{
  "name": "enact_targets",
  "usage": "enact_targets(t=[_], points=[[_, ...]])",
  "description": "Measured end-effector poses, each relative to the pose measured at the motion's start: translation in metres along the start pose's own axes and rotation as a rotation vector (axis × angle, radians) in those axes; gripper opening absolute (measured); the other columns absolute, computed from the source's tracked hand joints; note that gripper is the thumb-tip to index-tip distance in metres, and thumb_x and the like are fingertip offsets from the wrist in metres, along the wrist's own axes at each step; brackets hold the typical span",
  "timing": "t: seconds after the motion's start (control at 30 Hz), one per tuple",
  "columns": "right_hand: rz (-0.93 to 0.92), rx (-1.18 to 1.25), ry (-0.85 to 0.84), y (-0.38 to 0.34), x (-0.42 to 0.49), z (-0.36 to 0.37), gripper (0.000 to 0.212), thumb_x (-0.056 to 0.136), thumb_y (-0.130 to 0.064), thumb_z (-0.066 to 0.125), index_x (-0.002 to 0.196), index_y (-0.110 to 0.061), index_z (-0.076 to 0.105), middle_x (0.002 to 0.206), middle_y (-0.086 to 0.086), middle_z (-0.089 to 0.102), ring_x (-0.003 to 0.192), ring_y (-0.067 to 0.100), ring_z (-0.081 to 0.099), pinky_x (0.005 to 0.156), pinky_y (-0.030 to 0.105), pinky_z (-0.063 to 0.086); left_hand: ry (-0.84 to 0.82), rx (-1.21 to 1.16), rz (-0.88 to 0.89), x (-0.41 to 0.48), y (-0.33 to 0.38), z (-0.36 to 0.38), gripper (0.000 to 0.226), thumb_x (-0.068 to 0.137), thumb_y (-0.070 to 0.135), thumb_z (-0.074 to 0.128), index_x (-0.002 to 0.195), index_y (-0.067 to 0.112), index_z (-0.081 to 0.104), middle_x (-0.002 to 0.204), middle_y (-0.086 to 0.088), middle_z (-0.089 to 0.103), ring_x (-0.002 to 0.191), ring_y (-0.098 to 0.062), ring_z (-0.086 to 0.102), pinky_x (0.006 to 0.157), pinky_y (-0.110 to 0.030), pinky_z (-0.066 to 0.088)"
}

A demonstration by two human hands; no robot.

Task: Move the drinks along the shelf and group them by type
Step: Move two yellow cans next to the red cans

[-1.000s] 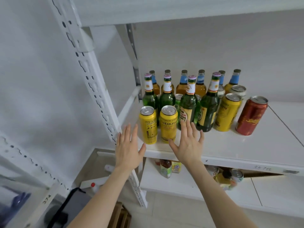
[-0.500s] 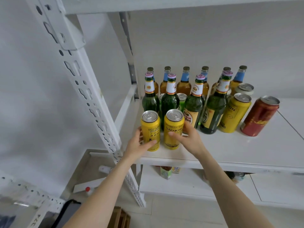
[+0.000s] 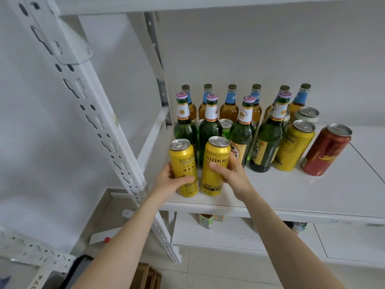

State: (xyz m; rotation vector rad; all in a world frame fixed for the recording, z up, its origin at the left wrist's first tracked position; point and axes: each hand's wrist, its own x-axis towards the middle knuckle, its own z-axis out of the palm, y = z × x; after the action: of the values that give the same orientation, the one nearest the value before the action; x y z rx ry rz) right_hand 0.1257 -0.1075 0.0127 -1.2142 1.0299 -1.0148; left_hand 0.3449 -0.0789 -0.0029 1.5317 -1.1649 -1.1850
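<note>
Two yellow cans stand at the front left of the white shelf [image 3: 291, 190]. My left hand [image 3: 168, 180] grips the left yellow can [image 3: 183, 161]. My right hand [image 3: 233, 176] grips the right yellow can [image 3: 215, 163], thumb across its front. Behind them stand several green bottles [image 3: 210, 130] in a row, with green cans [image 3: 226, 126] partly hidden between them. A row of amber bottles [image 3: 229, 107] with blue neck labels lines the back. To the right stand a third yellow can [image 3: 293, 149], a red can [image 3: 325, 151] and a pale can [image 3: 306, 115].
A white perforated upright post [image 3: 100, 126] rises just left of my left hand. The shelf above [image 3: 187, 5] overhangs the bottles. A lower shelf [image 3: 229, 232] holds a few small drinks. The shelf's right half is bare white board.
Both hands went from open in front of the shelf edge to gripping the two front yellow cans, one each. The view has moved closer.
</note>
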Motion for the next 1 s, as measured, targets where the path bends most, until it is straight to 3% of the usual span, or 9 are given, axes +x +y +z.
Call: enact_targets(t=[0.1, 0.23, 0.33, 0.63, 1.0], points=[[0.069, 0.083, 0.02, -0.001, -0.005, -0.002, 0.035, 0.086, -0.027, 0.073, 0.117, -0.038, 0.06, 0.104, -0.018, 0.073, 0.095, 0.001, 0.069, 0.067, 0.021, 0.054, 0.011, -0.062, -0.03, -0.008, -0.001, 0.003, 0.059, 0.074, 0.028, 0.085, 0.124, 0.034, 0.054, 0.114, 0.013, 0.068, 0.105, -0.006, 0.064, 0.074, -0.024, 0.05], [0.184, 0.133, 0.046, 0.004, -0.015, -0.01, 0.037, 0.083, -0.035, 0.074, 0.118, -0.037, 0.061, 0.115, -0.006, 0.071, 0.109, 0.018, 0.065, 0.081, 0.042, 0.054, -0.02, -0.124, -0.089, -0.02, -0.001, 0.002, 0.046, 0.079, 0.032, 0.08, 0.115, 0.042, 0.054, 0.114, 0.012, 0.068, 0.103, -0.01, 0.065, 0.072, -0.028, 0.052], [0.227, 0.146, 0.036, 0.002, -0.023, -0.016, 0.052, 0.074, -0.045, 0.076, 0.123, -0.034, 0.061, 0.12, 0.0, 0.07, 0.111, 0.023, 0.065, 0.094, 0.052, 0.052, -0.044, -0.128, -0.1, -0.028, 0.002, 0.002, 0.04, 0.079, 0.034, 0.077, 0.112, 0.043, 0.056, 0.114, 0.009, 0.069, 0.103, -0.012, 0.067, 0.073, -0.03, 0.054], [0.227, 0.181, 0.063, -0.008, -0.037, -0.03, 0.055, 0.065, -0.052, 0.077, 0.116, -0.035, 0.062, 0.112, -0.001, 0.073, 0.108, 0.025, 0.067, 0.09, 0.05, 0.054, -0.059, -0.097, -0.096, -0.048, 0.007, 0.01, 0.039, 0.077, 0.038, 0.077, 0.11, 0.044, 0.057, 0.112, 0.01, 0.069, 0.103, -0.012, 0.066, 0.074, -0.028, 0.053], [0.2, 0.137, 0.094, -0.014, -0.069, -0.053, 0.069, 0.066, -0.053, 0.075, 0.128, -0.03, 0.056, 0.121, 0.004, 0.068, 0.112, 0.027, 0.064, 0.097, 0.056, 0.051, -0.058, -0.067, -0.033, -0.074, 0.021, 0.038, 0.033, 0.084, 0.031, 0.074, 0.11, 0.042, 0.057, 0.112, 0.009, 0.068, 0.102, -0.01, 0.065, 0.071, -0.025, 0.052]])
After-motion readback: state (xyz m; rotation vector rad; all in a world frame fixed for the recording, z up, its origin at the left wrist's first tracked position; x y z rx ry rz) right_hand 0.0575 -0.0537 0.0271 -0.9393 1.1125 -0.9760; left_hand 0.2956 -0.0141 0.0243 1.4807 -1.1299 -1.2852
